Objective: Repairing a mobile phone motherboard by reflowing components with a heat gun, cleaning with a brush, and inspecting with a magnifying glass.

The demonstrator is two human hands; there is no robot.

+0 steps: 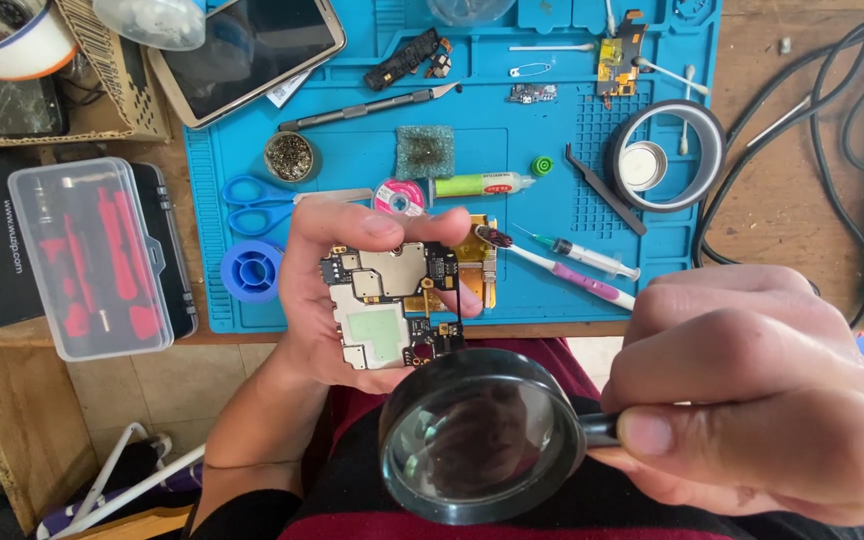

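My left hand (pixel 324 300) holds a small phone circuit board (pixel 392 305) with metal shields, thumb across its top edge and fingers curled round its right side. My right hand (pixel 752 390), close to the camera at the lower right, grips the black handle of a round magnifying glass (pixel 482 435). The lens hangs just below the board and overlaps its lower edge. Both hands are above my lap, in front of the bench edge.
A blue work mat (pixel 512 290) carries blue scissors (pixel 252 205), a solder wick reel (pixel 399 197), a flux tube (pixel 482 184), a toothbrush (pixel 562 270), a syringe (pixel 587 257), a tape roll (pixel 664 155), tweezers (pixel 604 188), a craft knife (pixel 372 107). A clear tool case (pixel 87 260) and a phone (pixel 247 55) lie left.
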